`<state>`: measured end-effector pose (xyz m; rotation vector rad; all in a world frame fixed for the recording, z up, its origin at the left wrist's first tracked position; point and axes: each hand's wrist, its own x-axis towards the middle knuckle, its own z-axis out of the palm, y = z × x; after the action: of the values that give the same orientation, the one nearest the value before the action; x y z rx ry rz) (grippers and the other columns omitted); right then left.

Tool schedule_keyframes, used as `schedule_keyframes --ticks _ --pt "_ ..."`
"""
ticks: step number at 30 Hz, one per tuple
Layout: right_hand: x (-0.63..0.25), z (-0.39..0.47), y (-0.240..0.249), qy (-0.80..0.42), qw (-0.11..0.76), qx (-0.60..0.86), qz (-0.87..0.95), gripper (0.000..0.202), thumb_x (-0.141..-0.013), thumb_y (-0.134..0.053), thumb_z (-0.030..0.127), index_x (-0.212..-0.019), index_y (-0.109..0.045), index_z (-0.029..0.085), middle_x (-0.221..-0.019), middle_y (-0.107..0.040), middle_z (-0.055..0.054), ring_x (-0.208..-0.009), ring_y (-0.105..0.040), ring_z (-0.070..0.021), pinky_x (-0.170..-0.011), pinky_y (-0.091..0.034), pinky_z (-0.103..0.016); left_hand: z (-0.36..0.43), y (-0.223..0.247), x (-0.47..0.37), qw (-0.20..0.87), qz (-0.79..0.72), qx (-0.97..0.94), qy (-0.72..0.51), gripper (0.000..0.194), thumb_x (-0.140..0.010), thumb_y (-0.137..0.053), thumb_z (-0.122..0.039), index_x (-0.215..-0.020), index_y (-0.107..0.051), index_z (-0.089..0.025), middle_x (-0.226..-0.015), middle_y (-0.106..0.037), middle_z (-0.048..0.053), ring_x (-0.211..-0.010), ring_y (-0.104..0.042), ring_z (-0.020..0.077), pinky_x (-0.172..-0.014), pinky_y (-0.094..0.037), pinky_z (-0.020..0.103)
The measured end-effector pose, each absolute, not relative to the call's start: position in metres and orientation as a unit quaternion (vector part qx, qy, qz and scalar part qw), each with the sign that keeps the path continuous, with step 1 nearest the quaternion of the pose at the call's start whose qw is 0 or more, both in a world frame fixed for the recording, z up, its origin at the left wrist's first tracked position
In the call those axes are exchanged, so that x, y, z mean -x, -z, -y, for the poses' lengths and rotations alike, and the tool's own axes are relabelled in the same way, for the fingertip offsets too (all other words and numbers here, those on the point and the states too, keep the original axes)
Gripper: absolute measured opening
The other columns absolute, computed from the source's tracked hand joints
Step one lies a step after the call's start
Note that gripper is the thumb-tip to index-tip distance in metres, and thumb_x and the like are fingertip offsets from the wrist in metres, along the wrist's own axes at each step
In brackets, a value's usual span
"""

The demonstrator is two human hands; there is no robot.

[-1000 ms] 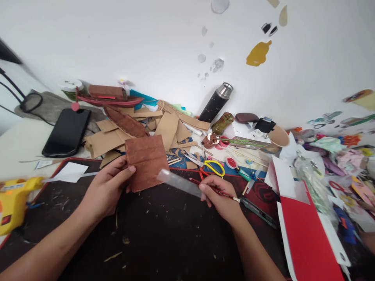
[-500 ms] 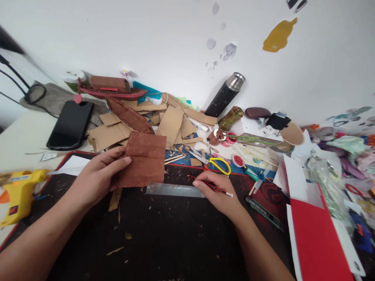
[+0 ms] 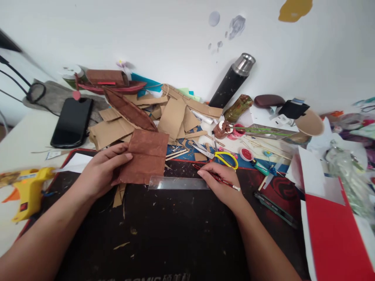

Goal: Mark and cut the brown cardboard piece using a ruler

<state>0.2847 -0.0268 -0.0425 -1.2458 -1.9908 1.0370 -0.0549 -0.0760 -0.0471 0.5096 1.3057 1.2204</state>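
My left hand (image 3: 107, 168) is closed on the left edge of a brown-painted square piece of cardboard (image 3: 148, 154), thumb on top. The piece has a crease across it and is raised slightly from the dark mat. In my right hand (image 3: 221, 183) is a thin red and black pencil (image 3: 222, 180) with a pale end, its tip pointing to the upper left. A clear plastic ruler (image 3: 175, 183) lies flat between the two hands. Its right end meets my right hand's fingers, and its left end lies by the cardboard's lower edge.
A yellow glue gun (image 3: 29, 191) lies left, near a black phone (image 3: 72, 123). Cardboard scraps (image 3: 172, 117), a brown boat-shaped piece (image 3: 130, 107) and yellow-handled scissors (image 3: 227, 159) are behind. A cutter knife (image 3: 275, 208) and red sheet (image 3: 336, 230) lie right; a black thermos (image 3: 231, 84) stands behind.
The whole view has shifted, with the thermos and red sheet now farther right. Both hands keep their grips on the cardboard and the pencil, with little other movement.
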Motion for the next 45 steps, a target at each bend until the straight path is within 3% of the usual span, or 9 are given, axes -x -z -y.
schedule_keyframes --ticks 6,11,18,23,29,36,45 --pt "-0.285 0.028 0.044 -0.376 0.275 0.452 0.761 0.019 -0.105 -0.076 0.036 -0.090 -0.082 0.026 -0.083 -0.084 0.000 -0.074 -0.078 -0.0184 -0.075 -0.059 -0.027 0.076 0.045 0.053 0.603 -0.548 -0.213 -0.539 0.037 -0.065 -0.100 -0.025 -0.100 -0.087 -0.018 -0.070 -0.079 -0.001 -0.038 -0.056 0.0078 -0.031 -0.039 0.014" --pt "-0.286 0.030 0.047 -0.363 0.242 0.447 0.781 0.017 -0.107 -0.074 0.038 -0.098 -0.084 0.027 -0.097 -0.088 -0.003 -0.087 -0.083 -0.0223 -0.082 -0.062 -0.030 0.076 0.045 0.051 0.607 -0.543 -0.199 -0.546 0.036 -0.066 -0.100 -0.024 -0.100 -0.088 -0.018 -0.090 -0.089 0.009 -0.059 -0.078 0.0172 -0.051 -0.062 0.020" --pt "-0.286 0.032 0.047 -0.339 0.262 0.456 0.780 0.018 -0.108 -0.075 0.039 -0.097 -0.084 0.028 -0.097 -0.088 -0.003 -0.087 -0.083 -0.0227 -0.082 -0.062 -0.030 0.077 0.046 0.053 0.604 -0.547 -0.202 -0.543 0.036 -0.067 -0.099 -0.025 -0.101 -0.089 -0.018 -0.094 -0.090 0.009 -0.060 -0.079 0.0180 -0.060 -0.068 0.023" --pt "-0.285 0.033 0.045 -0.326 0.277 0.458 0.779 0.019 -0.109 -0.073 0.039 -0.097 -0.084 0.028 -0.091 -0.087 -0.002 -0.081 -0.081 -0.0215 -0.081 -0.061 -0.029 0.078 0.047 0.052 0.603 -0.541 -0.207 -0.549 0.034 -0.068 -0.101 -0.024 -0.099 -0.089 -0.018 -0.094 -0.091 0.008 -0.058 -0.077 0.0169 -0.054 -0.064 0.022" --pt "-0.284 0.032 0.044 -0.313 0.271 0.478 0.774 0.022 -0.109 -0.071 0.041 -0.098 -0.085 0.028 -0.091 -0.086 -0.003 -0.081 -0.080 -0.0224 -0.080 -0.061 -0.030 0.080 0.049 0.053 0.604 -0.538 -0.212 -0.548 0.036 -0.071 -0.100 -0.024 -0.104 -0.089 -0.016 -0.100 -0.091 0.012 -0.064 -0.079 0.0181 -0.058 -0.064 0.022" --pt "-0.285 0.031 0.044 -0.318 0.258 0.467 0.784 0.024 -0.111 -0.069 0.042 -0.098 -0.083 0.028 -0.093 -0.086 -0.003 -0.084 -0.081 -0.0232 -0.080 -0.060 -0.030 0.080 0.048 0.052 0.600 -0.534 -0.217 -0.554 0.031 -0.073 -0.099 -0.021 -0.103 -0.089 -0.019 -0.095 -0.091 0.008 -0.068 -0.082 0.0196 -0.060 -0.065 0.021" --pt "-0.286 0.031 0.045 -0.311 0.247 0.476 0.785 0.025 -0.111 -0.070 0.046 -0.099 -0.083 0.029 -0.097 -0.088 -0.004 -0.088 -0.083 -0.0248 -0.080 -0.060 -0.031 0.081 0.054 0.056 0.608 -0.537 -0.229 -0.539 0.038 -0.077 -0.097 -0.026 -0.113 -0.088 -0.018 -0.113 -0.091 0.013 -0.079 -0.086 0.0238 -0.067 -0.070 0.026"
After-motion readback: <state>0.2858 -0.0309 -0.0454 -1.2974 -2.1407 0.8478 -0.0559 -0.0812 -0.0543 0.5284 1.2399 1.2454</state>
